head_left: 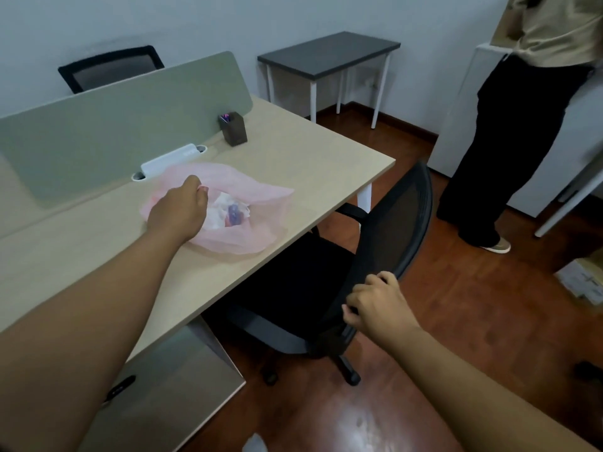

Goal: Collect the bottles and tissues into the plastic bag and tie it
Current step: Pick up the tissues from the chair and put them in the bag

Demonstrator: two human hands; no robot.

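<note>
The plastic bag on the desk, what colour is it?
Translucent pale pink; the plastic bag shows clearly in the head view, beneath the left hand.

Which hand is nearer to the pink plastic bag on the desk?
Left. The left hand holds the pink plastic bag at its rim; the right hand grips the office chair backrest, off the desk.

- We find bare desk (326,158) right of the plastic bag (261,194), centre frame.
- The divider (114,125) walls our upper left; the chair back (394,223) crowds the desk's right edge.

Thin translucent pink plastic bag (241,190) (crinkled), matt pale wood-look desk (313,158).
</note>
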